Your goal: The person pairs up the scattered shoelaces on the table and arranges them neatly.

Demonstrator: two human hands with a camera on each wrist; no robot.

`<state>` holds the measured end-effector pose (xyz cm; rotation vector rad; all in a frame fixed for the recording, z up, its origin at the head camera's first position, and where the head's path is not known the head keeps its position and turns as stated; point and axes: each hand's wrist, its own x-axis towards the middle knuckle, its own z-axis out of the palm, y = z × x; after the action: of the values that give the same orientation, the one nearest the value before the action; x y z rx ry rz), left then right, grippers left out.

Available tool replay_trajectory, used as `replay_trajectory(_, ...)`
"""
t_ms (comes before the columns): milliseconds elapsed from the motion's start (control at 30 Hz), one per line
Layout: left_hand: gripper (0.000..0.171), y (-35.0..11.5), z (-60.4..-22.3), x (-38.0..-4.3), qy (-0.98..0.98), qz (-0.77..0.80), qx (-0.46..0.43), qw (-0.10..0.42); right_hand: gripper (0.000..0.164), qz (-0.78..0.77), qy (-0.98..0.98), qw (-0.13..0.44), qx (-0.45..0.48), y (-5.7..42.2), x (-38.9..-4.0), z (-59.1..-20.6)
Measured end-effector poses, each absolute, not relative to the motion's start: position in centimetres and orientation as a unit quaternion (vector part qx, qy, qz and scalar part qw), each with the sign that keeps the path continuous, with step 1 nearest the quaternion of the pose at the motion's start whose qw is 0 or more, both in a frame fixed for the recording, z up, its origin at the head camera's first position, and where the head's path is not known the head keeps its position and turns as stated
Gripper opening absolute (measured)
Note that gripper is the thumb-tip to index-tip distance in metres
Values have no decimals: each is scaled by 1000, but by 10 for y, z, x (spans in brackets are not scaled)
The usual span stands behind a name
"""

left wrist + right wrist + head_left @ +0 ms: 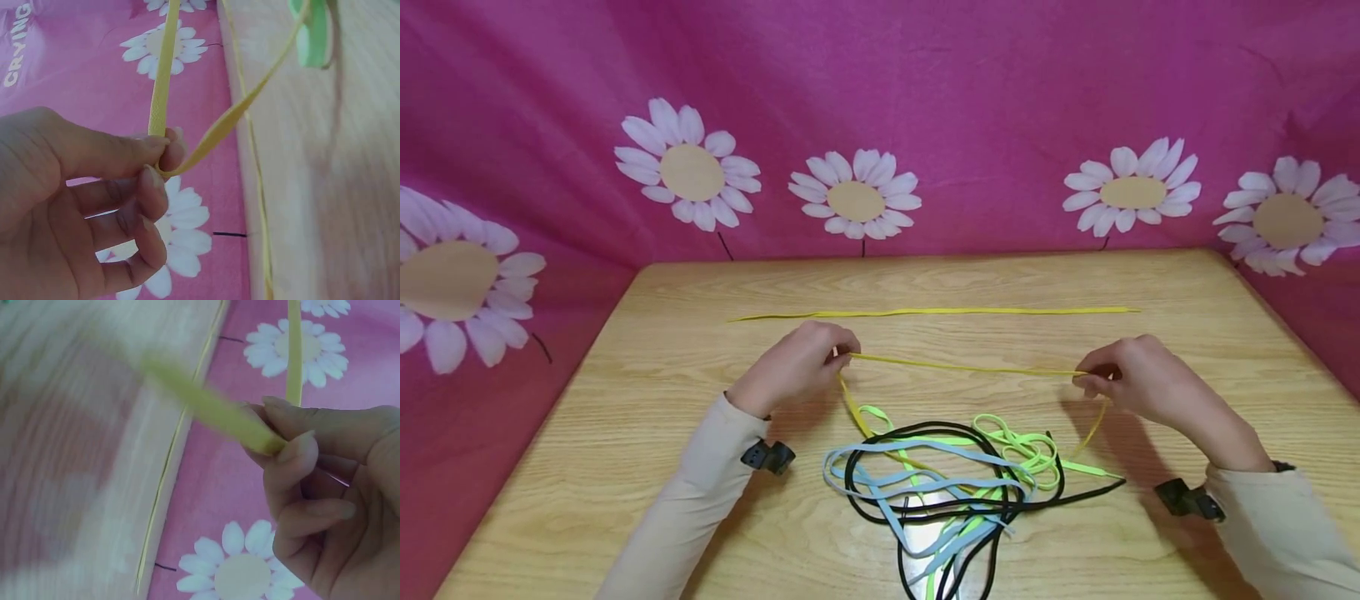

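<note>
A flat yellow shoelace point(962, 367) stretches in the air between both hands, nearly level in the head view. My left hand point(805, 362) pinches it between thumb and fingertips, and one part of the lace point(228, 119) bends away from the pinch. At the other side, my right hand point(1138, 379) pinches the same lace, with a loose part point(231, 422) hanging from the fingers, blurred in the right wrist view. From the left hand the lace runs down into a tangled pile of black laces point(925, 427), light blue laces point(917, 446) and neon green laces point(1026, 446).
Behind the hands, a second yellow shoelace point(940, 312) lies straight across the wooden table point(647, 400). A pink cloth with white daisies point(985, 125) hangs along the table's back and sides. The pile reaches toward the near edge, between the two forearms.
</note>
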<state>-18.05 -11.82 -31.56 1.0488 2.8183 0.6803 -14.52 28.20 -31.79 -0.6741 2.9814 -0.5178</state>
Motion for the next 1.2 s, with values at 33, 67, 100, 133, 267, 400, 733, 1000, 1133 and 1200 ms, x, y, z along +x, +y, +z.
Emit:
replay_trajectory(33, 15, -120, -314, -180, 916, 220, 333, 33, 5, -171, 962, 24, -211, 284, -145, -316)
replay_trajectory(67, 15, -122, -313, -180, 919, 220, 326, 35, 7, -174, 963, 29, -204, 287, -145, -315)
replay_trajectory(100, 14, -123, -311, -180, 921, 221, 321, 34, 8, -176, 964, 30, -197, 290, -145, -313)
replay_trajectory(133, 14, -125, -310, -180, 921, 223, 319, 32, 9, -176, 965, 29, -193, 293, -145, -312)
replay_trajectory(267, 11, -135, -306, -182, 922, 225, 315, 21, 13, -175, 967, 19, -184, 308, -146, -307)
replay_trajectory(400, 11, -145, -302, -184, 926, 225, 303, 27, 15, -178, 967, 12, -181, 322, -148, -304)
replay_trajectory(733, 9, -175, -291, -187, 936, 238, 256, 27, 12, -209, 964, -19, -165, 343, -153, -304)
replay_trajectory(1000, 7, -194, -306, -192, 940, 231, 250, 23, 17, -265, 956, 5, -129, 347, -169, -320)
replay_trajectory(1133, 8, -205, -315, -195, 942, 221, 252, 24, 20, -267, 955, 41, -124, 355, -175, -329)
replay_trajectory(1200, 9, -210, -318, -197, 944, 219, 246, 31, 20, -264, 955, 55, -121, 360, -178, -333)
